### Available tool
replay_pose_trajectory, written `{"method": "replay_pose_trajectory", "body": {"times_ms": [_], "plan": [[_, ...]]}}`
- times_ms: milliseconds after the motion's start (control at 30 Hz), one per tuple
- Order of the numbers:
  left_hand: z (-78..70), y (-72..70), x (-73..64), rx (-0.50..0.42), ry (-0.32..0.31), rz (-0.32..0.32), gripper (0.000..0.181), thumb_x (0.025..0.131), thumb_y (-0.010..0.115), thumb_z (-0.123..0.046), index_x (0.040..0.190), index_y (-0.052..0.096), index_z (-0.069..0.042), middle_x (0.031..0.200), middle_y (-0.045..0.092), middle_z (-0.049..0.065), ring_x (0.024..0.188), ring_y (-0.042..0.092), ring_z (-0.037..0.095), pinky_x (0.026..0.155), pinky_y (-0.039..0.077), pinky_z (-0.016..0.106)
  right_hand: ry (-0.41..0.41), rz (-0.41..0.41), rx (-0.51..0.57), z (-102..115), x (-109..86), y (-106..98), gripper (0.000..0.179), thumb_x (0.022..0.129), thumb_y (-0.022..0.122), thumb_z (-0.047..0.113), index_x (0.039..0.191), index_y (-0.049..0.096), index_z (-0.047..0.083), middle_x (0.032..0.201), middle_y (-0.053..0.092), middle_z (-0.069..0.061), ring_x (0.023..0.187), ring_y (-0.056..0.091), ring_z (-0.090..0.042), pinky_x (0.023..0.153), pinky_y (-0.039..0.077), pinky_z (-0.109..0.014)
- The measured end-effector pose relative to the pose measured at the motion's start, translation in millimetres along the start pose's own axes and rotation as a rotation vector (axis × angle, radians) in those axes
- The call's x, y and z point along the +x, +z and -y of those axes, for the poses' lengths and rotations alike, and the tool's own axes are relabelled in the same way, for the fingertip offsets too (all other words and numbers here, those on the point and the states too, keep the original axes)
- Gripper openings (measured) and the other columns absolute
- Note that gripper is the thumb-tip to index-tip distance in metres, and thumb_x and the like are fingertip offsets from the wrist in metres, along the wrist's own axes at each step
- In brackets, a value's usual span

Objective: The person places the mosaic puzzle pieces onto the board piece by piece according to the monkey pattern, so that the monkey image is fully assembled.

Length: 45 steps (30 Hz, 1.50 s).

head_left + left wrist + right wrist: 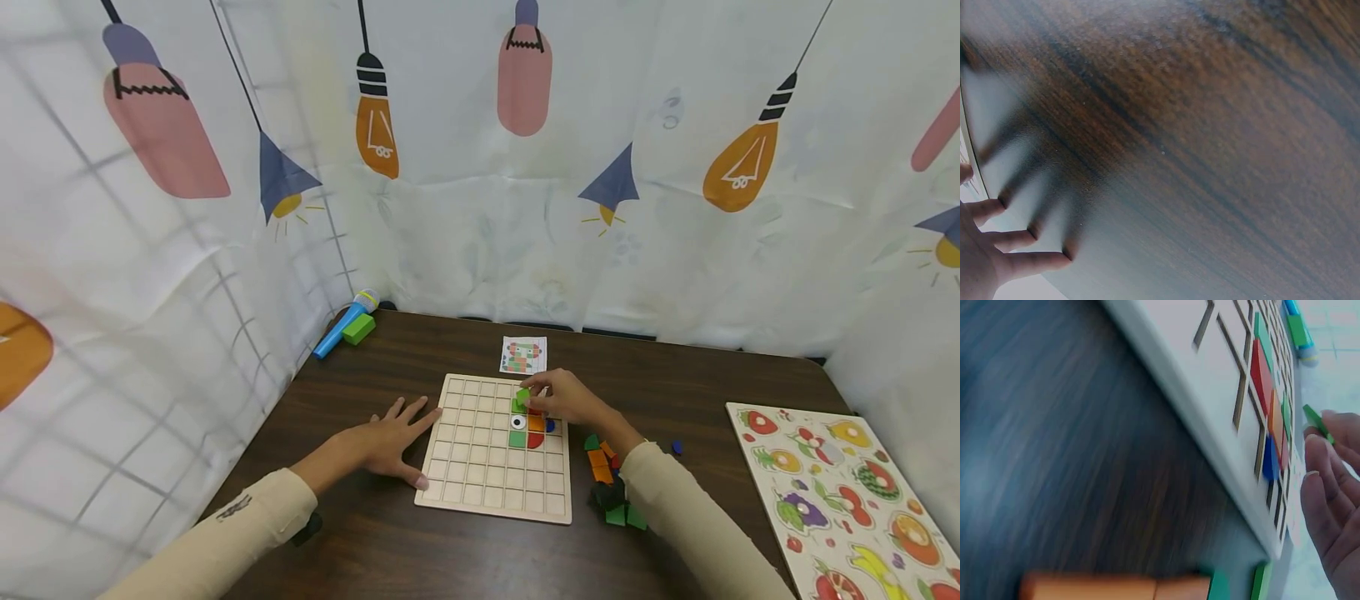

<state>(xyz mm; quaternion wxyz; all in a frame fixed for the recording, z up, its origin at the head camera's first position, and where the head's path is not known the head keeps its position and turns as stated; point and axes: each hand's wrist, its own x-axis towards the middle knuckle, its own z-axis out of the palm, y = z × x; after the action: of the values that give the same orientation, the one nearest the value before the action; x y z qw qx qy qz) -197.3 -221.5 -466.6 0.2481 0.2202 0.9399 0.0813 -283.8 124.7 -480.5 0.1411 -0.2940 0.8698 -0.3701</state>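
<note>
A pale wooden grid board (472, 467) lies on the dark table, with several coloured tiles set in its right-hand cells, among them an orange tile (536, 423) and a white eye tile (518, 422). My right hand (570, 398) pinches a green tile (1319, 424) between thumb and fingertips, over the board's upper right part. My left hand (390, 442) is spread flat at the board's left edge; its thumb touches the lower left corner, and the other fingers rest on or near the table. In the left wrist view its fingers (1038, 261) are straight and apart.
A printed pattern card (523, 355) lies behind the board. Loose orange, green and dark tiles (602, 467) are heaped under the right forearm, with a blue piece (677, 447) farther right. A fruit puzzle board (817, 475) sits at right; a toy microphone (347, 325) and green block (358, 329) lie back left.
</note>
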Motion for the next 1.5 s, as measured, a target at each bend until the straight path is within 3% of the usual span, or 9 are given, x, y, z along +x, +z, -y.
{"method": "replay_pose_trajectory", "body": {"times_ms": [267, 500, 633, 833, 1000, 1133, 1333, 1500], "plan": [[0.6, -0.3, -0.4, -0.001, -0.001, -0.001, 0.115, 0.077, 0.070, -0.072, 0.163, 0.012, -0.024, 0.169, 0.004, 0.017, 0.151, 0.009, 0.053, 0.105, 0.026, 0.078, 0.015, -0.003, -0.033, 10.8, 18.2, 15.3, 0.029, 0.093, 0.072, 0.018, 0.119, 0.072, 0.005, 0.092, 0.070, -0.001, 0.070, 0.055, -0.008, 0.062, 0.046, -0.024], [-0.5, -1.0, -1.3, -0.005, -0.001, 0.005, 0.114, 0.077, 0.070, -0.072, 0.163, 0.012, -0.024, 0.169, 0.003, 0.016, 0.151, 0.008, 0.052, 0.106, 0.026, 0.077, 0.048, 0.002, -0.066, 21.8, 23.0, 22.1, 0.029, 0.090, 0.077, 0.023, 0.113, 0.074, 0.008, 0.084, 0.069, 0.005, 0.072, 0.056, -0.009, 0.066, 0.046, -0.026], [-1.3, -1.6, -1.4, -0.011, 0.000, 0.003, 0.114, 0.077, 0.071, -0.071, 0.163, 0.013, -0.023, 0.169, 0.004, 0.017, 0.151, 0.007, 0.053, 0.106, 0.026, 0.077, 0.079, -0.011, -0.091, 23.8, 24.2, 25.0, 0.028, 0.089, 0.079, 0.026, 0.111, 0.074, 0.010, 0.084, 0.067, 0.007, 0.073, 0.056, -0.008, 0.070, 0.047, -0.027], [-1.0, -0.3, -0.6, 0.008, 0.002, 0.000, 0.114, 0.078, 0.070, -0.072, 0.163, 0.013, -0.023, 0.169, 0.004, 0.017, 0.151, 0.009, 0.053, 0.106, 0.027, 0.077, 0.073, -0.027, -0.092, 20.5, 24.2, 24.1, 0.029, 0.091, 0.075, 0.025, 0.115, 0.073, 0.010, 0.088, 0.068, 0.004, 0.068, 0.054, -0.008, 0.066, 0.046, -0.027], [-0.4, 0.3, -0.4, 0.004, 0.003, -0.005, 0.114, 0.077, 0.070, -0.072, 0.163, 0.013, -0.023, 0.169, 0.004, 0.017, 0.151, 0.009, 0.053, 0.106, 0.027, 0.077, 0.031, -0.038, -0.043, 10.8, 18.2, 11.7, 0.025, 0.097, 0.068, 0.021, 0.117, 0.072, 0.008, 0.093, 0.068, -0.002, 0.063, 0.056, -0.011, 0.059, 0.048, -0.027], [0.1, 0.8, 0.0, 0.001, 0.007, -0.005, 0.114, 0.078, 0.070, -0.071, 0.163, 0.013, -0.023, 0.169, 0.004, 0.017, 0.151, 0.009, 0.053, 0.105, 0.027, 0.078, 0.047, -0.068, -0.034, -2.7, 8.1, -2.6, 0.022, 0.097, 0.068, 0.021, 0.115, 0.073, 0.008, 0.092, 0.067, -0.001, 0.071, 0.055, -0.013, 0.060, 0.048, -0.027], [0.2, -0.1, -0.2, -0.006, 0.007, -0.004, 0.114, 0.077, 0.070, -0.072, 0.163, 0.013, -0.023, 0.169, 0.004, 0.017, 0.151, 0.008, 0.053, 0.105, 0.026, 0.078, 0.170, -0.182, -0.142, -21.4, -16.0, -20.6, 0.018, 0.093, 0.074, 0.024, 0.105, 0.076, 0.011, 0.088, 0.066, -0.001, 0.072, 0.055, -0.016, 0.063, 0.046, -0.029], [1.1, -0.3, 0.1, -0.008, 0.010, -0.005, 0.114, 0.077, 0.070, -0.072, 0.163, 0.013, -0.023, 0.169, 0.004, 0.017, 0.151, 0.008, 0.053, 0.105, 0.026, 0.078, 0.290, -0.207, -0.244, -30.3, -35.5, -28.8, 0.025, 0.090, 0.077, 0.033, 0.105, 0.076, 0.013, 0.090, 0.067, -0.002, 0.075, 0.054, -0.017, 0.064, 0.044, -0.030]]}}
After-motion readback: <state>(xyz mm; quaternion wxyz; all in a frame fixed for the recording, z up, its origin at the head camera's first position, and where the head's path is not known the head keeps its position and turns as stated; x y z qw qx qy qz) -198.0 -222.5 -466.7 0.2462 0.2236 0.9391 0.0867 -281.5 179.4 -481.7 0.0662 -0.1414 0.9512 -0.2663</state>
